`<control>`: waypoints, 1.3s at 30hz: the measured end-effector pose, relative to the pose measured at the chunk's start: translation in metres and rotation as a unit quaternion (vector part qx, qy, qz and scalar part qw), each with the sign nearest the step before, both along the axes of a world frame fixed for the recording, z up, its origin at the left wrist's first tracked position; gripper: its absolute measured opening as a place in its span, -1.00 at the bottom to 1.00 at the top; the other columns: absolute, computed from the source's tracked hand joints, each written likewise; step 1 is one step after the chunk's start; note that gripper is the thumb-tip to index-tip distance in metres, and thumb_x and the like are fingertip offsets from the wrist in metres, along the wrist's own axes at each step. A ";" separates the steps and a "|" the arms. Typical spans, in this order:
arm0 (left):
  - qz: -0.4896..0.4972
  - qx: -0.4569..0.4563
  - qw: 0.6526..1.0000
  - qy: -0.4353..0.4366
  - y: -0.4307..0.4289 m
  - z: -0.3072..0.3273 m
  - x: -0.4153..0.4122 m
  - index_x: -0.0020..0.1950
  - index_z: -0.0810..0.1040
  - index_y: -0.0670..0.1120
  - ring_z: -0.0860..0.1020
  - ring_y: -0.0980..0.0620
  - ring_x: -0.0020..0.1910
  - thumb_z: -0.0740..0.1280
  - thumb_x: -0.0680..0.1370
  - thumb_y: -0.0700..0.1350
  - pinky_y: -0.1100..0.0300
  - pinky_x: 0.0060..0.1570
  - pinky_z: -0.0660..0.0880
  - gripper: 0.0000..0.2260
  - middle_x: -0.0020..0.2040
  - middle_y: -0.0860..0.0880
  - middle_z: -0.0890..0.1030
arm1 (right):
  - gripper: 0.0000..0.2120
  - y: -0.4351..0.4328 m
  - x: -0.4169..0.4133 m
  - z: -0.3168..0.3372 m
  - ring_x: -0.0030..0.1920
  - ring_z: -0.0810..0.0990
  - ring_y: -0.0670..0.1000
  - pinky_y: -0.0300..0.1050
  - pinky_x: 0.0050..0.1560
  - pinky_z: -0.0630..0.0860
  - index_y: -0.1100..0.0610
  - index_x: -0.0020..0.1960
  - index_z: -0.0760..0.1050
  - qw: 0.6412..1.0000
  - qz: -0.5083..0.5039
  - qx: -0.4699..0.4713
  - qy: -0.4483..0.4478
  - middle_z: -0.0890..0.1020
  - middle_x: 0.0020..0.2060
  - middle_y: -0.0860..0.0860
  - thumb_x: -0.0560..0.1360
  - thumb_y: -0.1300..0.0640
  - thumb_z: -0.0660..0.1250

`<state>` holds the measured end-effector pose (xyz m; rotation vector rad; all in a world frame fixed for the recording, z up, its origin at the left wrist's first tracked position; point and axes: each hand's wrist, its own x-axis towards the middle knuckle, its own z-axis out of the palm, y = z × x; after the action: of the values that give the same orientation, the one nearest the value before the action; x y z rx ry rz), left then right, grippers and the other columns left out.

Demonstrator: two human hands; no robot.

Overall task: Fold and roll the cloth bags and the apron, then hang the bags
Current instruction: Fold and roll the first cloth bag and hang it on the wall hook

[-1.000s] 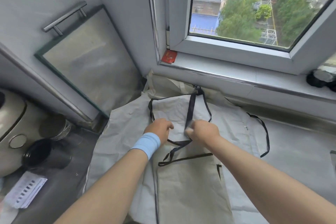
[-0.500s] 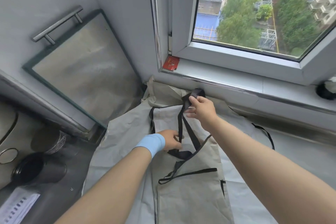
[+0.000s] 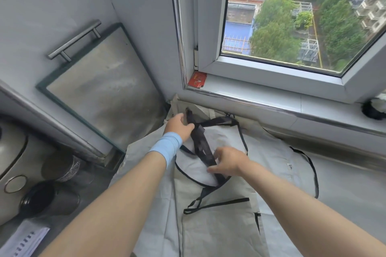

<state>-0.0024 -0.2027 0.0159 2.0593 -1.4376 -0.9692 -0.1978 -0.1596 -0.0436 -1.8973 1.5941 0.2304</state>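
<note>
- Left hand [image 3: 180, 125] grips the upper end of the black strap [image 3: 201, 142]; right hand [image 3: 228, 162] pinches it lower down.
- Apron [image 3: 219, 225] lies flat below the window sill [image 3: 250, 98], with a glass board [image 3: 100, 89] leaning just to its left.
- Half a second ago the right hand was high and the left low.

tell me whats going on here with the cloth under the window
A person is handling the black strap of a pale apron that lies spread over other pale cloth on the counter below the window sill. The left-hand grip holds the strap's far end, raised off the cloth, while the right-hand grip pinches the same strap nearer the body, so it runs between them. The apron is flat, not yet folded or rolled.
</note>
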 end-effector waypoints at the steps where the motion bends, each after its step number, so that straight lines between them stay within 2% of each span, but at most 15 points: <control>1: -0.016 0.018 0.999 -0.036 0.005 -0.004 0.003 0.24 0.51 -0.10 0.53 -0.10 0.18 0.33 0.50 -0.06 0.18 0.10 0.39 -0.67 0.23 -0.06 0.55 | -0.44 0.002 0.001 -0.002 0.01 0.56 0.00 -0.12 -0.11 0.44 -0.09 0.12 0.50 0.999 0.013 -0.019 0.029 0.57 -0.02 -0.12 0.23 -0.37 0.41; 7: -0.172 0.101 0.971 -0.135 0.034 -0.040 0.005 0.02 0.59 0.08 0.54 -0.07 0.12 0.28 0.51 -0.18 0.14 0.16 0.47 -0.80 0.22 -0.04 0.47 | -0.71 0.004 0.014 -0.014 -0.06 0.60 0.11 -0.11 -0.18 0.44 0.01 0.00 0.51 0.998 0.016 0.004 0.066 0.62 -0.10 -0.01 0.33 -0.07 0.39; 9: -0.249 0.148 0.933 -0.214 0.037 -0.049 0.003 0.09 0.61 0.16 0.42 -0.10 0.28 0.26 0.54 -0.15 0.08 0.26 0.43 -0.74 0.33 -0.04 0.37 | -0.82 0.000 0.017 -0.015 -0.05 0.60 0.13 -0.13 -0.19 0.43 0.03 -0.02 0.52 0.998 0.006 -0.004 0.059 0.61 -0.12 0.01 0.38 0.07 0.31; 11: -0.268 0.176 0.907 -0.272 0.033 -0.057 0.005 0.29 0.48 0.24 0.19 -0.14 0.44 0.22 0.52 -0.17 0.00 0.35 0.34 -0.58 0.49 -0.05 0.16 | -0.83 -0.006 0.015 -0.019 -0.14 0.59 0.11 -0.14 -0.24 0.43 0.01 -0.08 0.52 0.996 -0.078 -0.036 0.027 0.60 -0.19 -0.01 0.34 0.13 0.25; 14: -0.187 0.124 0.948 -0.226 0.024 -0.060 0.014 0.42 0.29 0.19 0.17 -0.15 0.46 0.16 0.46 -0.28 0.02 0.36 0.31 -0.41 0.56 -0.03 0.00 | -0.77 -0.016 0.002 -0.019 -0.11 0.58 0.11 -0.10 -0.16 0.47 -0.03 -0.05 0.54 0.982 -0.157 -0.109 -0.014 0.63 -0.17 -0.04 0.33 0.00 0.22; 17: -0.074 0.011 0.991 -0.108 0.010 -0.063 0.021 0.23 0.47 0.01 0.45 -0.12 0.24 0.19 0.46 -0.34 0.21 0.18 0.36 -0.59 0.45 -0.05 0.22 | -0.73 -0.028 -0.010 -0.019 0.10 0.49 0.04 -0.03 0.11 0.38 -0.07 0.08 0.56 0.958 -0.136 -0.246 -0.050 0.59 0.01 -0.09 0.43 -0.10 0.25; 19: -0.016 0.001 0.996 -0.086 0.000 -0.062 0.022 0.04 0.48 -0.02 0.50 -0.09 0.02 0.22 0.46 -0.33 0.26 0.03 0.36 -0.74 0.31 -0.08 0.35 | -0.73 -0.038 -0.014 -0.014 0.12 0.45 0.08 0.02 0.14 0.34 -0.01 0.11 0.54 0.928 -0.210 -0.305 -0.045 0.55 0.06 -0.03 0.45 -0.03 0.25; 23: -0.023 -0.105 0.976 -0.188 -0.016 -0.051 0.006 -0.18 0.43 0.00 0.44 -0.12 0.02 0.18 0.41 -0.36 0.11 0.00 0.38 -0.75 0.02 -0.04 0.46 | -0.65 -0.041 -0.032 -0.010 0.13 0.52 0.18 0.03 0.13 0.42 0.07 0.13 0.52 0.899 -0.403 -0.171 0.035 0.57 0.06 0.09 0.41 -0.02 0.21; 25: -0.111 -0.149 0.970 -0.160 -0.023 -0.042 -0.015 -0.20 0.42 -0.01 0.43 -0.11 -0.03 0.16 0.38 -0.38 0.07 -0.04 0.40 -0.74 -0.09 -0.02 0.47 | -0.73 -0.035 -0.040 -0.013 0.01 0.55 0.16 -0.11 -0.04 0.48 0.02 -0.01 0.51 0.900 -0.428 -0.077 -0.022 0.57 -0.09 0.04 0.43 -0.08 0.15; 27: -0.221 -0.176 0.948 -0.146 -0.028 -0.036 -0.040 -0.15 0.47 -0.04 0.45 -0.09 -0.04 0.18 0.41 -0.37 0.04 0.00 0.42 -0.76 -0.10 -0.03 0.50 | -0.82 -0.028 -0.041 -0.014 -0.15 0.50 0.10 -0.29 -0.33 0.47 -0.02 -0.24 0.47 0.900 -0.411 -0.038 -0.143 0.53 -0.29 -0.06 0.44 -0.04 0.15; 28: -0.273 -0.180 0.933 -0.150 -0.030 -0.034 -0.053 -0.07 0.50 -0.04 0.47 -0.08 -0.01 0.19 0.43 -0.37 0.04 0.03 0.43 -0.74 -0.05 -0.03 0.52 | -0.81 -0.026 -0.042 -0.014 -0.15 0.51 0.06 -0.30 -0.30 0.49 -0.02 -0.25 0.51 0.899 -0.392 -0.031 -0.190 0.56 -0.29 -0.09 0.46 0.00 0.17; 30: -0.377 -0.176 0.889 -0.191 -0.034 -0.029 -0.078 0.14 0.51 0.01 0.49 -0.06 0.11 0.21 0.46 -0.36 0.09 0.06 0.44 -0.63 0.11 -0.01 0.50 | -0.78 -0.024 -0.045 -0.014 0.00 0.58 0.02 -0.11 0.04 0.54 0.00 -0.01 0.61 0.895 -0.369 -0.027 -0.248 0.66 -0.06 -0.07 0.49 0.11 0.20; 31: -0.426 -0.163 0.864 -0.214 -0.036 -0.027 -0.089 0.24 0.48 0.05 0.48 -0.05 0.16 0.23 0.46 -0.36 0.09 0.08 0.43 -0.55 0.21 0.02 0.47 | -0.75 -0.023 -0.046 -0.013 0.03 0.59 0.04 -0.01 0.09 0.53 0.00 0.09 0.58 0.886 -0.377 -0.025 -0.269 0.66 0.02 -0.02 0.49 0.16 0.21; 35: -0.571 -0.060 0.761 -0.301 -0.043 -0.020 -0.126 0.46 0.32 0.10 0.47 -0.05 0.30 0.20 0.47 -0.39 0.01 0.14 0.49 -0.38 0.46 0.08 0.31 | -0.67 -0.003 -0.064 -0.012 -0.22 0.51 0.04 -0.17 -0.32 0.43 -0.01 0.20 0.38 0.837 -0.459 0.052 -0.294 0.58 -0.02 0.06 0.47 0.23 0.21; 39: -0.637 0.033 0.665 -0.387 -0.043 -0.023 -0.151 0.50 0.28 0.13 0.40 -0.10 0.38 0.19 0.56 -0.29 0.00 0.24 0.44 -0.44 0.49 0.05 0.30 | -0.75 0.020 -0.080 -0.021 -0.44 0.46 -0.12 -0.38 -0.57 0.30 0.01 0.01 0.44 0.861 -0.422 0.097 -0.266 0.50 -0.20 -0.01 0.43 0.29 0.38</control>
<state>-0.1539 -0.2461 -0.0072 1.2104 -3.5302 -0.4079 -0.2779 -0.1393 -0.0642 -0.8495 1.7400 -0.4577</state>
